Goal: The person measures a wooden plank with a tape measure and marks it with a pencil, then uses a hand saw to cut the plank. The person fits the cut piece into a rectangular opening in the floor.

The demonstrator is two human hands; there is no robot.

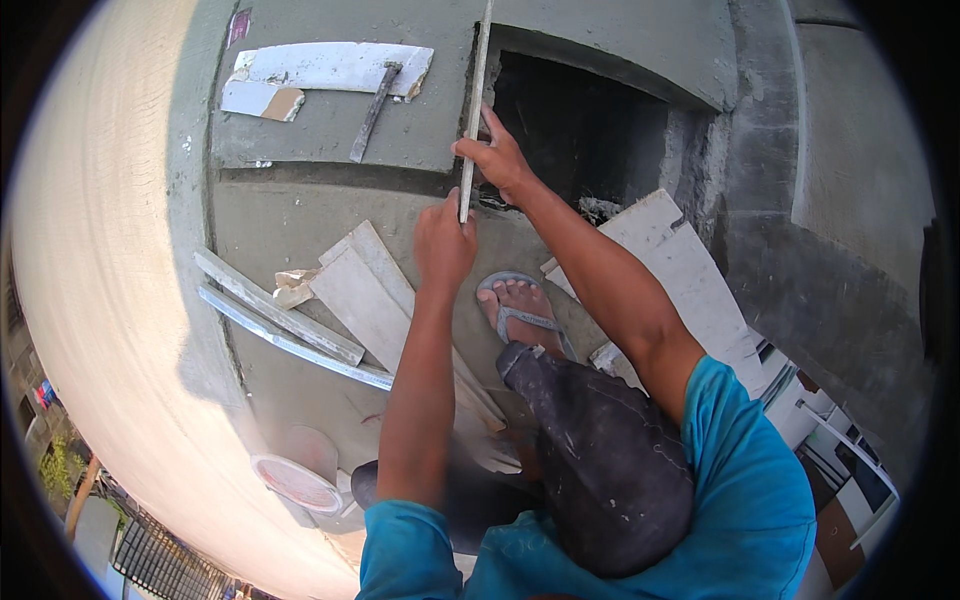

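Observation:
A long, thin pale tile (481, 72) stands nearly edge-on to me, at the left edge of a dark rectangular opening (570, 120) in the grey cement. My left hand (445, 240) is closed on its near end. Farther up, my right hand (499, 163) grips the same strip from the right side, thumb across its edge. The fingers behind the tile are partly hidden. A hammer (374, 115) lies to the left on the cement top, its head resting on white tile pieces (325, 66).
Cut pale tiles (350, 290) lean beside my left forearm, near two straight bars (285, 310). Another large tile (690, 260) lies under my right arm. A round pinkish container (298, 483) stands lower left. My sandalled foot (520, 310) is below the opening.

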